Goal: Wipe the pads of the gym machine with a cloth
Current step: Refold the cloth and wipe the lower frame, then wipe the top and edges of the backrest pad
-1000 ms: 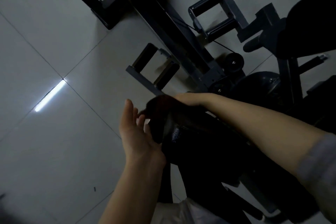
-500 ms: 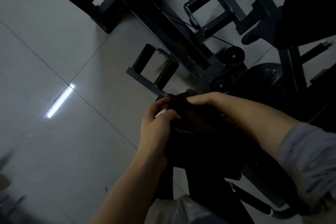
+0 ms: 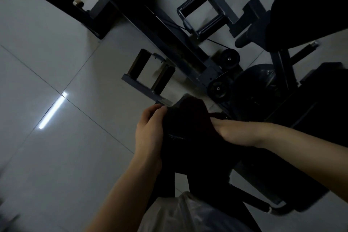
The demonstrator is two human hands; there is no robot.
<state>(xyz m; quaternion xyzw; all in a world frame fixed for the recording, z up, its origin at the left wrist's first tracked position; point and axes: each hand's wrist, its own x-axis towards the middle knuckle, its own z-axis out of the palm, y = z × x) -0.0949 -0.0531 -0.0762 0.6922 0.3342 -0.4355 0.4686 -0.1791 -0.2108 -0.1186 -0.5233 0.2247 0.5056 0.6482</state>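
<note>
- Floor tiles: pale and glossy, lying at our far left; we note one bright strip of reflected light across a grout line.
- Foot-rest frame: grey metal with two dark rollers, standing on the floor just beyond our hands.
- Left hand: fingers curled, thumb and fingertips pinching the left edge of the cloth; closed on it, not flat.
- Cloth: dark, bunched between our two hands, draped over the top of the pad; its exact outline is lost in the dim light.
- Pad: black, rounded, directly below the cloth and touching it, at the near end of the machine.
- Plastic bag: pale and crinkled, at the bottom edge beneath the pad; we cannot tell its contents.
- Right hand: palm down on the cloth and pad; fingertips buried in the fabric, so we cannot tell whether it grips or only presses.
- Pulley wheels: two, black, on the grey beam.
- Seat back: black, at the far right.
</note>
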